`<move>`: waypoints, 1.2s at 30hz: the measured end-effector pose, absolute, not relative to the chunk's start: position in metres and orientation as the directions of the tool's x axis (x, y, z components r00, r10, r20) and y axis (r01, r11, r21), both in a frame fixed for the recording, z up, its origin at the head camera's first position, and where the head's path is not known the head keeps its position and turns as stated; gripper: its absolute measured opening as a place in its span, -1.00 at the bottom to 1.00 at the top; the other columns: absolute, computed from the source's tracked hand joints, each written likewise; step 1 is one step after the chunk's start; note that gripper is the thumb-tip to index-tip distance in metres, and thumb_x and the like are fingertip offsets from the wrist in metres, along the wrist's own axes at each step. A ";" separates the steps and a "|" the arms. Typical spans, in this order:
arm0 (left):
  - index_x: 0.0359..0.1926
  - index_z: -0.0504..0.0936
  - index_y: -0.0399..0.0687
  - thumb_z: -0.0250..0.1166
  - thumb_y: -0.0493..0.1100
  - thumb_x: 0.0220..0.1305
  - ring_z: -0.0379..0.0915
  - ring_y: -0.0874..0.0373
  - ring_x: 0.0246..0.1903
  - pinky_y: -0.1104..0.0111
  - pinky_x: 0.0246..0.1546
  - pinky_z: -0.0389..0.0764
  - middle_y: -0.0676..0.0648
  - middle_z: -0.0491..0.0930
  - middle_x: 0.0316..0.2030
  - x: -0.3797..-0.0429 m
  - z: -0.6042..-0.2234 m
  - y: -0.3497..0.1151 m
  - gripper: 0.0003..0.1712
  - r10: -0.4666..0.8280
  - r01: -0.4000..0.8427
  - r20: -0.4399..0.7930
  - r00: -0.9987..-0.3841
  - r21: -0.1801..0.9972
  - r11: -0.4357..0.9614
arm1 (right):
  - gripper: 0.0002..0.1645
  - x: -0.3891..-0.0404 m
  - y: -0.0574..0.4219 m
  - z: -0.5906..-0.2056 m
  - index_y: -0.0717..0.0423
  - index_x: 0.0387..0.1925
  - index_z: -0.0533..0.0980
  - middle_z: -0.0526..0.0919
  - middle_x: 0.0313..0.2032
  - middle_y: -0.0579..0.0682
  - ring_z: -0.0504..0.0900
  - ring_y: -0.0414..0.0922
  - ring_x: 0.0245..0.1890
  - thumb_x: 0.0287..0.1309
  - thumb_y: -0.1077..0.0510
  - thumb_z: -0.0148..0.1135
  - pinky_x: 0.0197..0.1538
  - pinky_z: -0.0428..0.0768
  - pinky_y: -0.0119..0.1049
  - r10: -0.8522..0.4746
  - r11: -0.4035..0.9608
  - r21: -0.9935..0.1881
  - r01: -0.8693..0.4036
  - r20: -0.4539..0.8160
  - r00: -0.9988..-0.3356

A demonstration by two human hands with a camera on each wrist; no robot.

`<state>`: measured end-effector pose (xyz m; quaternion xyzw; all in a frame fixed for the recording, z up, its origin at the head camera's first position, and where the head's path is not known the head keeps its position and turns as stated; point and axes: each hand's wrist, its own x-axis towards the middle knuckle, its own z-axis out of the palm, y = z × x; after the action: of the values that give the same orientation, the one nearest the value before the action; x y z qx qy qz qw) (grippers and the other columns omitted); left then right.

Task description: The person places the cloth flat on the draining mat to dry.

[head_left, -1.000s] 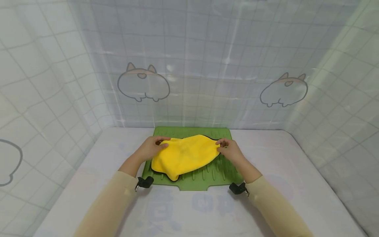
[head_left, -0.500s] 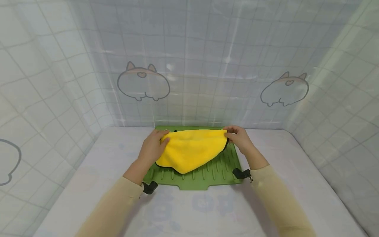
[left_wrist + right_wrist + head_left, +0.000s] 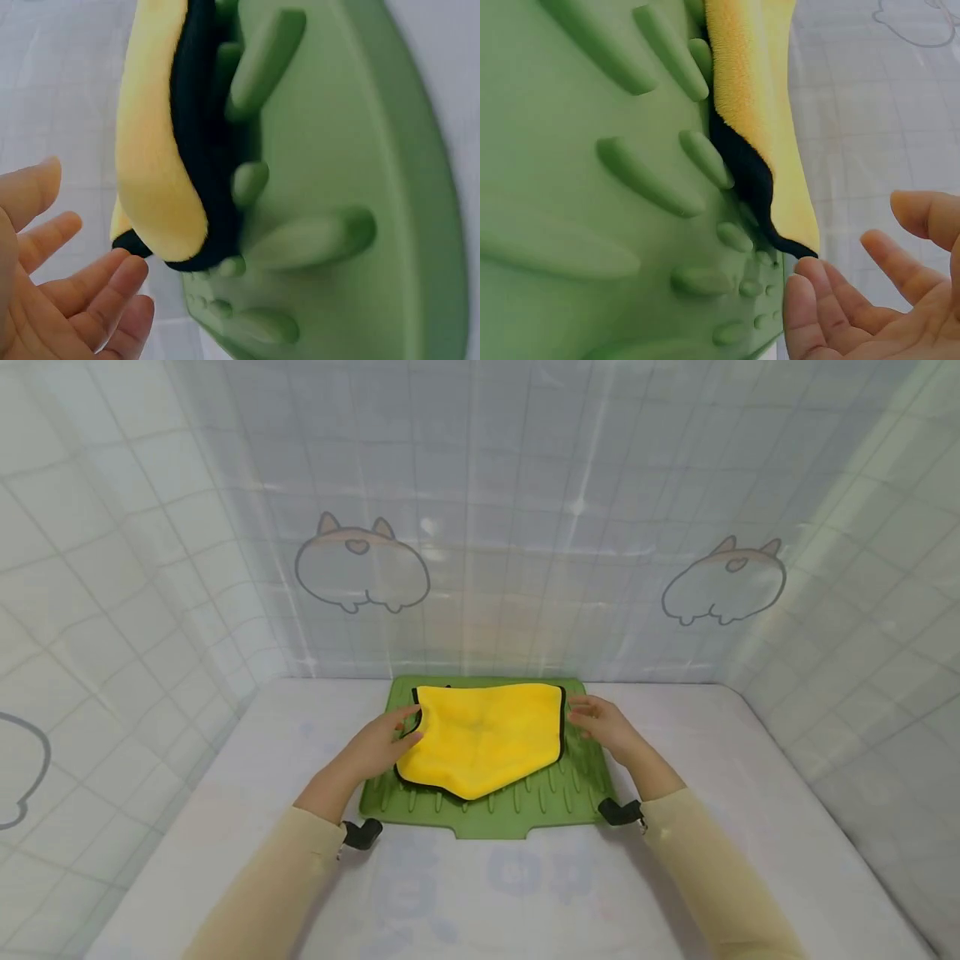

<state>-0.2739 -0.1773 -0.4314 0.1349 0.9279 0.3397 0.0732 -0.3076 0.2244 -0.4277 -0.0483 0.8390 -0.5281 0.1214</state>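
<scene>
A yellow cloth (image 3: 483, 735) with a dark trim lies spread on a green ridged mat (image 3: 491, 833). Its far edge is nearly straight, while its near side comes to a blunt point. At the cloth's left side is my left hand (image 3: 375, 747), fingers parted and thumb apart; in the left wrist view the fingertips (image 3: 129, 271) are close to the cloth's dark border, and I cannot tell if they touch. My right hand (image 3: 606, 724) is just off the cloth's right edge. The right wrist view shows its relaxed fingers (image 3: 810, 289) by the cloth's corner, with nothing gripped.
The mat rests on a white table (image 3: 510, 902) with faint printing. Behind and at both sides stand walls of grid-patterned sheeting (image 3: 510, 527) with cartoon animal drawings. A small black device (image 3: 363, 834) is worn at the left wrist, another (image 3: 620, 812) at the right.
Both hands have let go of the cloth, which they pinched by its sides and drew out straighter along its far edge. The right hand now stands apart from it.
</scene>
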 end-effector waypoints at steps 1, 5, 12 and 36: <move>0.56 0.13 -0.03 0.10 0.04 0.54 0.28 -0.28 0.33 -0.17 0.16 0.46 -0.32 0.27 0.41 -0.275 -0.431 -0.179 -0.29 0.297 0.193 -0.051 -0.954 0.652 0.733 | -0.40 -0.306 0.225 -0.428 0.21 0.47 0.23 0.27 0.39 0.33 0.37 0.26 0.31 0.52 0.10 0.03 0.27 0.46 0.12 -0.217 0.441 -0.896 0.054 -0.165 -0.962; 0.56 0.13 -0.02 0.08 0.06 0.55 0.17 -0.30 0.39 -0.23 0.24 0.35 -0.32 0.20 0.46 -0.281 -0.433 -0.180 -0.30 0.296 0.166 -0.076 -0.952 0.685 0.710 | -0.43 -0.301 0.227 -0.429 0.22 0.43 0.29 0.32 0.37 0.32 0.39 0.25 0.28 0.52 0.08 0.03 0.24 0.48 0.09 -0.260 0.471 -0.878 0.087 -0.233 -0.937; 0.54 0.19 0.03 0.05 0.06 0.56 0.10 -0.28 0.43 -0.19 0.33 0.26 -0.29 0.17 0.47 -0.297 -0.445 -0.180 -0.35 0.323 0.160 -0.088 -0.942 0.730 0.665 | -0.50 -0.298 0.227 -0.434 0.26 0.34 0.37 0.50 0.17 0.24 0.52 0.09 0.01 0.52 0.09 0.04 0.09 0.57 -0.04 -0.296 0.508 -0.853 0.122 -0.306 -0.905; 0.42 0.36 -0.01 0.09 -0.07 0.56 0.22 -0.20 0.36 -0.05 0.33 0.33 -0.24 0.32 0.37 -0.304 -0.453 -0.179 -0.50 0.353 0.118 -0.074 -0.933 0.862 0.492 | -0.60 -0.294 0.220 -0.435 0.19 0.17 0.54 0.59 0.09 0.12 0.54 0.04 -0.01 0.48 0.05 0.11 0.03 0.56 -0.08 -0.382 0.526 -0.849 0.040 -0.278 -0.881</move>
<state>-0.3043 -0.1792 -0.4532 0.1378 0.8553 0.4845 0.1212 -0.2945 0.2199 -0.4354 -0.1013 0.8451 -0.4759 0.2214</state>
